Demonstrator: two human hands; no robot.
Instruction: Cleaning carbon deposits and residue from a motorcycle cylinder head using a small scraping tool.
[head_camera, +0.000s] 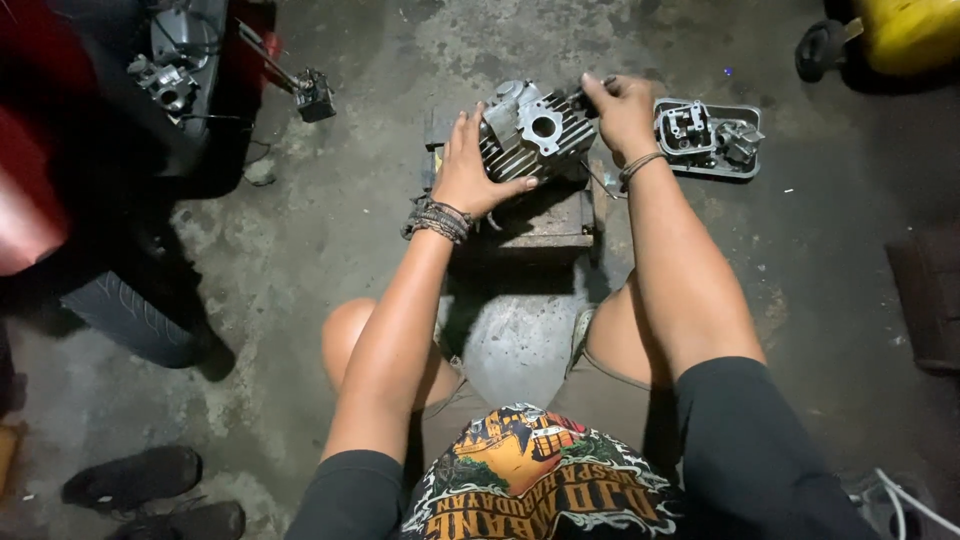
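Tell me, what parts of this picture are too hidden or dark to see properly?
Head view:
- What the right hand grips: dark and mostly covered by its fingers.
- The near side of the finned engine part: the left hand covers it.
- The small parts in the grey tray: too small to tell apart.
- The yellow object: cut off by the top edge.
- The motorcycle: in shadow, cut by the left edge.
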